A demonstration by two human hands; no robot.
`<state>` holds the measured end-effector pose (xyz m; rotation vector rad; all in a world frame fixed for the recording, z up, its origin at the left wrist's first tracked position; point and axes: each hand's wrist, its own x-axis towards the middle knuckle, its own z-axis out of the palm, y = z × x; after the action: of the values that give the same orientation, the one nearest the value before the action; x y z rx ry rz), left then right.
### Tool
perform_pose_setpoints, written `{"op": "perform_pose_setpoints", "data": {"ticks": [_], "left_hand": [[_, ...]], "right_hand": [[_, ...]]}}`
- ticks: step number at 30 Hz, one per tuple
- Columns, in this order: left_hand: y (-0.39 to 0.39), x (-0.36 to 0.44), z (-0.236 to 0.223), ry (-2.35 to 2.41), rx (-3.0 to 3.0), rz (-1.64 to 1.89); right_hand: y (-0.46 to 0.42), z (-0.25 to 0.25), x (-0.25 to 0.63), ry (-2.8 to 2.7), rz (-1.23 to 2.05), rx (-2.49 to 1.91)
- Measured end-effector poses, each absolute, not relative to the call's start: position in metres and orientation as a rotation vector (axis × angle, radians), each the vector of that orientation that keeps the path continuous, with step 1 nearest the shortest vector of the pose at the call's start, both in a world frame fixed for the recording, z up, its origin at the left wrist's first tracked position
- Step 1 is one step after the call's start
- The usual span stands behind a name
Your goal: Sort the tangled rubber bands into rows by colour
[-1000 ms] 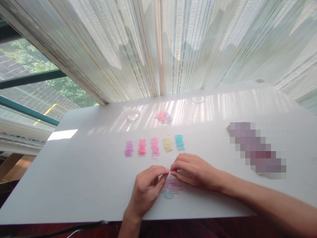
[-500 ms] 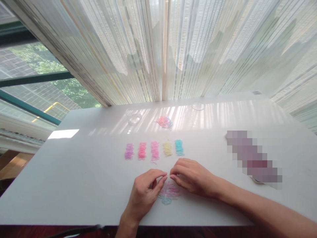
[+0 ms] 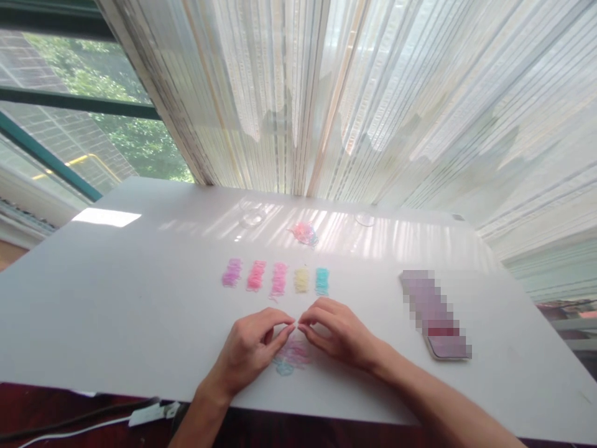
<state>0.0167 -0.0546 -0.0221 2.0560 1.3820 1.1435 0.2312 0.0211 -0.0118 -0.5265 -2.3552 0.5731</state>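
Observation:
My left hand (image 3: 261,341) and my right hand (image 3: 333,330) meet fingertip to fingertip, each with thumb and forefinger pinched together. Anything between the fingertips is too small to make out. Just beneath them lies a loose group of thin pink and pale blue strands or loops (image 3: 295,356), partly covered by the fingers. Beyond the hands is a row of neat bundles of the same thin strands: purple (image 3: 232,273), coral pink (image 3: 256,275), pink (image 3: 278,279), yellow (image 3: 301,280) and turquoise (image 3: 322,282).
A mixed-colour heap of strands (image 3: 305,233) lies farther back on the white table (image 3: 140,323). Two clear round items, one at left (image 3: 252,216) and one at right (image 3: 365,219), flank it. A blurred-out phone (image 3: 436,317) rests at right. Cables (image 3: 149,413) run below the front edge.
The view has tilted and shifted, so the table and things appear moved. Both hands stay pinched above the pink and blue strands, with their fingertips slightly closer together.

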Motion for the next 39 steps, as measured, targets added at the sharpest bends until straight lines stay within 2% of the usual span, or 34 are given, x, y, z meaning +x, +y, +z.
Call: {"op": "perform_pose_setpoints", "data": {"ticks": [39], "left_hand": [[-0.0546, 0.0194, -0.0158, 1.414, 2.038, 1.09]], "right_hand": [[0.0224, -0.0078, 0.234, -2.375, 0.597, -0.581]]}}
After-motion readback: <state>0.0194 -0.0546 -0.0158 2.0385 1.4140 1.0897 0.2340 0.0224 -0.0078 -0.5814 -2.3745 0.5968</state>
